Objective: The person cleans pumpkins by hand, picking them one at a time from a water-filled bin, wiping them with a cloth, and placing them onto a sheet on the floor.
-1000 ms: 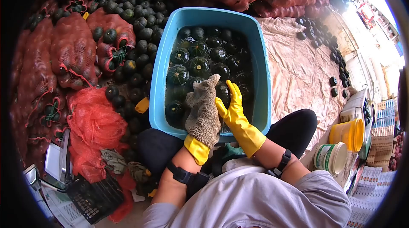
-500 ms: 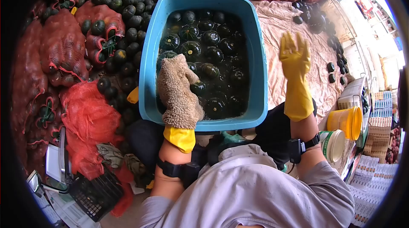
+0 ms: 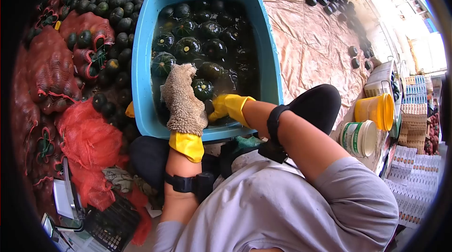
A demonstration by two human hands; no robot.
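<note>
A fluffy beige washing mitt (image 3: pixel 181 99) covers my left hand (image 3: pixel 179 87) over a yellow rubber glove (image 3: pixel 187 146). That hand reaches into the blue tub (image 3: pixel 142 54), and the mitt hides its fingers. My right hand (image 3: pixel 228 107), in a yellow rubber glove, is low in the tub beside the mitt. Its fingers curl round a dark green squash (image 3: pixel 208 107), of which only a small part shows between glove and mitt. Several dark green squashes float in the murky water, one (image 3: pixel 202 89) just beyond my hands, another (image 3: pixel 162 63) left of the mitt.
Heaped squashes (image 3: pixel 113 16) and red mesh sacks (image 3: pixel 49 70) crowd the left. Right of the tub lies a pale cloth (image 3: pixel 310 40) with dark squashes (image 3: pixel 325 0) at its far end. A yellow bucket (image 3: pixel 374 110) and a white bucket (image 3: pixel 358 138) stand at right.
My right hand has swung from open above the pale cloth, left and down into the tub beside the mitt. The view has shifted, and the mitt stays in the tub's near left part.
</note>
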